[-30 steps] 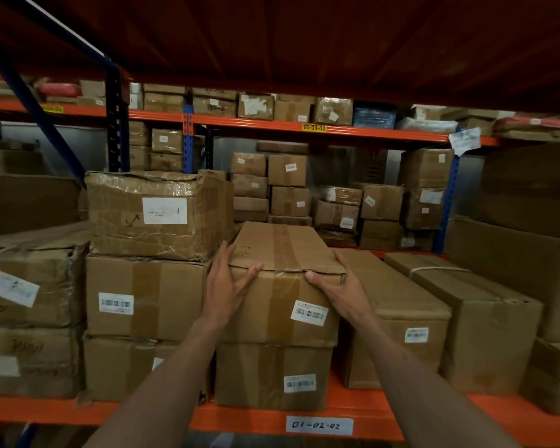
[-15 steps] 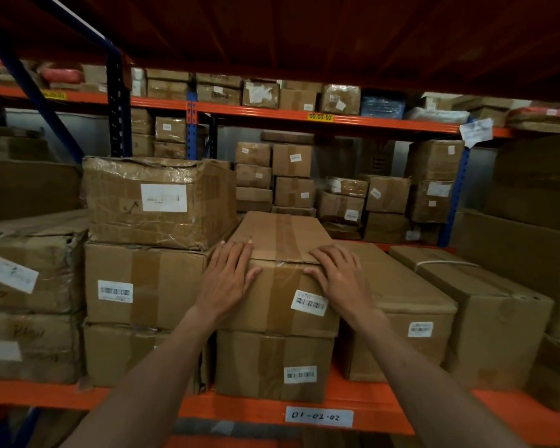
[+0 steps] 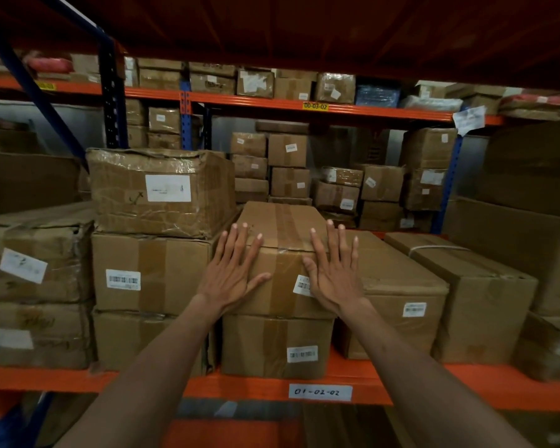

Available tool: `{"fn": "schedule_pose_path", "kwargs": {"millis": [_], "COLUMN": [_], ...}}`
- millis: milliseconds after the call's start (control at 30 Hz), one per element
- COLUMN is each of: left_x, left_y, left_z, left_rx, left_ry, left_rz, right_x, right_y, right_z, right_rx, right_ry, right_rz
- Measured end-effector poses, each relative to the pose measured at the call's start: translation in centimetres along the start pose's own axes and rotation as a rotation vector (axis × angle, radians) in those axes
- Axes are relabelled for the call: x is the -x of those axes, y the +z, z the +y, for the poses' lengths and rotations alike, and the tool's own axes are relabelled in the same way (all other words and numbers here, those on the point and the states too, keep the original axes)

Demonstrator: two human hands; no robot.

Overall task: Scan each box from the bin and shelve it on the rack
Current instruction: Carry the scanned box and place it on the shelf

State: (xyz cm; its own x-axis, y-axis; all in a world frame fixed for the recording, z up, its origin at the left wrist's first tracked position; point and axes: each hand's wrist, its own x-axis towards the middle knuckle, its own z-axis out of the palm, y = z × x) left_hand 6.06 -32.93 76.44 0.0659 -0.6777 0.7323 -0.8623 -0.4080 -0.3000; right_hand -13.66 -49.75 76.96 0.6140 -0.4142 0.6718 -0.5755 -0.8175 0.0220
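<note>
A long brown cardboard box (image 3: 283, 227) with a taped seam and a barcode label lies on top of another box (image 3: 275, 345) on the orange rack shelf (image 3: 401, 383). My left hand (image 3: 232, 270) lies flat against its front left face, fingers spread. My right hand (image 3: 333, 270) lies flat against its front right face, fingers spread, partly covering the barcode label. Neither hand grips anything. The bin is out of view.
A stack of three boxes (image 3: 149, 273) stands tight to the left, the top one wrapped in film. Long boxes (image 3: 398, 286) lie to the right. A shelf tag (image 3: 319, 392) reads 01-02-02. More boxes fill the rack behind (image 3: 288, 166).
The box has slid deeper onto the shelf. My hands went from holding its front corners to lying flat and open against its front face.
</note>
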Motion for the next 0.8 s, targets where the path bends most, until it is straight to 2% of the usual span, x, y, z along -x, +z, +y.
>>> {"fn": "schedule_pose_path", "kwargs": {"millis": [200, 367, 433, 533, 800], "left_x": [3.3, 9.4, 12.6, 17.6, 30.4], "left_y": [-1.5, -2.3, -2.3, -2.3, -4.2], "left_z": [1.9, 5.9, 8.4, 12.8, 27.6], "left_rx": [0.097, 0.284, 0.393, 0.513, 0.673], "left_ry": [-0.061, -0.119, -0.167, -0.221, -0.185], "left_rz": [-0.110, -0.182, -0.224, -0.375, -0.596], "right_x": [2.3, 9.1, 12.8, 19.1, 38.0], "right_y": [-2.2, -3.6, -3.8, -3.8, -4.5], "right_z": [-1.0, -1.2, -0.8, 0.8, 6.3], "right_rx": [0.020, -0.080, -0.109, -0.133, -0.136], "right_ry": [0.061, 0.122, 0.165, 0.224, 0.343], "right_rz": [-0.177, -0.243, -0.275, -0.337, -0.536]}}
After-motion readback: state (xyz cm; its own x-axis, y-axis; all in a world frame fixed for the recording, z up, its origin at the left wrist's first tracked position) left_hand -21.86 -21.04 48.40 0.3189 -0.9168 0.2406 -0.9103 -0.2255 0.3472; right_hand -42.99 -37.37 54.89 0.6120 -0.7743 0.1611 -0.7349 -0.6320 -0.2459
